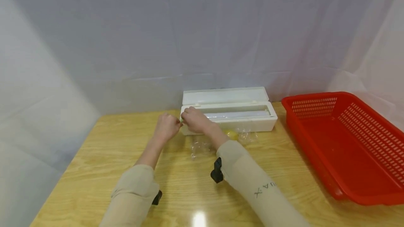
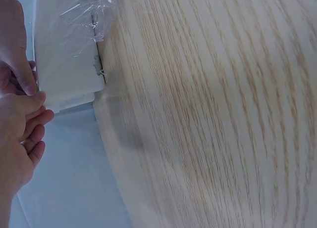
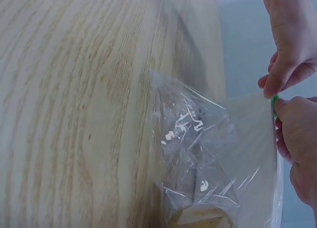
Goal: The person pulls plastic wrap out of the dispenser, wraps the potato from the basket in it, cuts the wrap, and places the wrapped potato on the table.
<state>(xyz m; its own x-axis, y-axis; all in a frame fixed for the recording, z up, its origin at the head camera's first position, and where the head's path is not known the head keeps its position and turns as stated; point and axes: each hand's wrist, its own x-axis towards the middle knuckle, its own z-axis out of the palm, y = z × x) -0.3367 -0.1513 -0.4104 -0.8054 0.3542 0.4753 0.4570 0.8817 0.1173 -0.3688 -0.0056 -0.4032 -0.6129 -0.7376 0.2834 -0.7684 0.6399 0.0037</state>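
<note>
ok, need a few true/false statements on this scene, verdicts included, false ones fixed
1. The white box has its lid open. True.
2. The red basket stands left of the white box. False: it stands to the right in the head view.
3. The left hand and right hand are close together at the white box's left end. True.
4. The yellow item lies in the red basket. False: it is just in front of the white box.
5. A green piece shows between the hands. True.
</note>
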